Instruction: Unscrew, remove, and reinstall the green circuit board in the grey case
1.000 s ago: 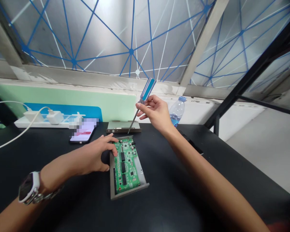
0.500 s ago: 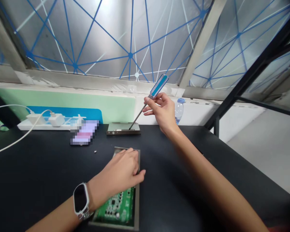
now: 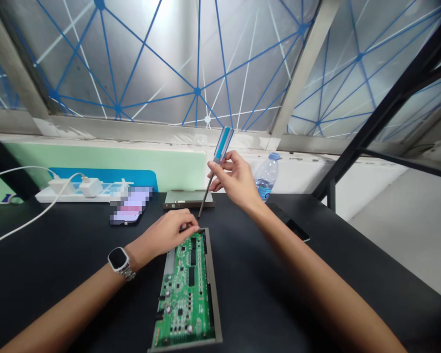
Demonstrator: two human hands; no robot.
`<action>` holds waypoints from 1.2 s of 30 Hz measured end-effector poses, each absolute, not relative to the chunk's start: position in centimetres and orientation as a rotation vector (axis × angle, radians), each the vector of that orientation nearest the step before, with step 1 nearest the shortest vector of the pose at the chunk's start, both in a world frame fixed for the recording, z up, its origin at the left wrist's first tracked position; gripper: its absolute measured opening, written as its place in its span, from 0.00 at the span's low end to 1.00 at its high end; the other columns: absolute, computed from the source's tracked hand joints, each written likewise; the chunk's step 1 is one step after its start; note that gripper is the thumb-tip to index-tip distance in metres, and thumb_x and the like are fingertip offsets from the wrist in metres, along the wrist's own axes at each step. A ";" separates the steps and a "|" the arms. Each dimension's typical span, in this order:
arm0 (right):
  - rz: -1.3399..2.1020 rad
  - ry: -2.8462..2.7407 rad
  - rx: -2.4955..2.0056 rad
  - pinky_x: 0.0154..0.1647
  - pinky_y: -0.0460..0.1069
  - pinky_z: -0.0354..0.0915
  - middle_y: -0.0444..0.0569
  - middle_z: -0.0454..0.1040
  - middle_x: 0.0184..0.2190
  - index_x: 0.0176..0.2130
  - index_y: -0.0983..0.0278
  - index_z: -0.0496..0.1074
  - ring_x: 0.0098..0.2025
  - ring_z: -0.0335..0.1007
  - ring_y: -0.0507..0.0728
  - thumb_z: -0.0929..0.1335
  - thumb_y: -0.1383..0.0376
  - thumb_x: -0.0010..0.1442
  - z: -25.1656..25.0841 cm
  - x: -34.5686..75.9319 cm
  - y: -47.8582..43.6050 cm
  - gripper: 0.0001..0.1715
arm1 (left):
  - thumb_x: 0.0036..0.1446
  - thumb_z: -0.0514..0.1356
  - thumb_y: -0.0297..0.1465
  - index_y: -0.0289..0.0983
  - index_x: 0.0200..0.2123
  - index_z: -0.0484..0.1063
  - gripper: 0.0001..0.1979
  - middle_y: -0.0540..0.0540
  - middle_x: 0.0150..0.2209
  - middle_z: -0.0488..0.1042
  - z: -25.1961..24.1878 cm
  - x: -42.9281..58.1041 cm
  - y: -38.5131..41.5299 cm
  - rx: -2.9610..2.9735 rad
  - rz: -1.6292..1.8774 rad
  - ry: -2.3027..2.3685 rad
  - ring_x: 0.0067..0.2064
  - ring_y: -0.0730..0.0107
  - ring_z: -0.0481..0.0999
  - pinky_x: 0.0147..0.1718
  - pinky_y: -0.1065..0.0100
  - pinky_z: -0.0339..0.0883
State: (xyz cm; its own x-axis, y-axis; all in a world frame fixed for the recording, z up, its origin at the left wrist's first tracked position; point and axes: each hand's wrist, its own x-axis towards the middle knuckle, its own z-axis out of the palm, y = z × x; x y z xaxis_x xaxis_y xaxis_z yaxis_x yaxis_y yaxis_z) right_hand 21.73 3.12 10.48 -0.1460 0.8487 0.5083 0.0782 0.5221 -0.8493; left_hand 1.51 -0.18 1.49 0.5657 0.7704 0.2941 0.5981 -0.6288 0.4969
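Blue-and-clear screwdriver [image 3: 223, 143], one; held in your right hand [image 3: 238, 179], thumb and fingers pinched where handle meets shaft, handle up and leaning slightly right, the tip down just beyond the circuit board's far end; whether the tip touches anything, you cannot tell from here. Your left hand [image 3: 171, 229], palm down, fingers bent, at the far edge of the metal case [image 3: 214, 294]; whether the fingers pinch that edge is hidden; a watch [image 3: 118, 259] with pale casing and metal band on your left wrist. Green circuit board [image 3: 185, 294], one; lying inside the metal case, parts facing up, black chips in a row toward its far end; case flat on the black table [image 3: 264, 289], long side running away from you. Beyond the case, near the wall, a thin metal cover [image 3: 193, 196]; to its left, a phone [image 3: 132, 211], screen lit and blurred out; farther left, a white power strip [image 3: 44, 197] with two white chargers [image 3: 90, 187] plugged in, white cables [image 3: 31, 213] trailing left. Behind your right wrist, a clear bottle [image 3: 267, 174], blue cap, partly filled; right of your forearm, a dark flat object [image 3: 297, 229], partly covered.
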 end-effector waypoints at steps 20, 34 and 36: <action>0.902 -1.674 -0.742 0.25 0.47 0.72 0.42 0.73 0.31 0.39 0.59 0.58 0.23 0.74 0.51 0.70 0.51 0.60 8.4 19.2 2.3 0.20 | 0.62 0.58 0.39 0.39 0.45 0.77 0.14 0.45 0.42 0.81 1.6 -0.5 0.6 2.135 0.926 1.095 0.42 0.61 0.79 0.43 0.63 0.72; 0.906 -1.740 -0.713 0.28 0.48 0.73 0.41 0.72 0.31 0.38 0.59 0.59 0.25 0.75 0.51 0.70 0.53 0.61 8.0 17.6 1.6 0.18 | 0.64 0.58 0.35 0.39 0.40 0.79 0.10 0.46 0.39 0.80 2.0 -1.9 0.7 2.392 0.897 1.122 0.41 0.62 0.75 0.38 0.65 0.67; 0.902 -1.748 -0.704 0.28 0.49 0.73 0.41 0.71 0.32 0.39 0.59 0.60 0.25 0.75 0.51 0.70 0.54 0.61 8.0 17.6 1.6 0.17 | 0.64 0.58 0.35 0.39 0.39 0.79 0.10 0.46 0.37 0.80 2.1 -1.8 0.7 2.390 0.888 1.142 0.39 0.63 0.74 0.37 0.66 0.66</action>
State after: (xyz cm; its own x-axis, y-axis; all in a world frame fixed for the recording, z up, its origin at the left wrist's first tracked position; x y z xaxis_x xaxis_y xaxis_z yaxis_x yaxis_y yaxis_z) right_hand 17.57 1.64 7.95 -0.3258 0.7965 0.5093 0.0462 0.5515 -0.8329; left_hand -1.81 0.68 2.07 0.4796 0.7868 0.3885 0.5702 -0.6160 0.5436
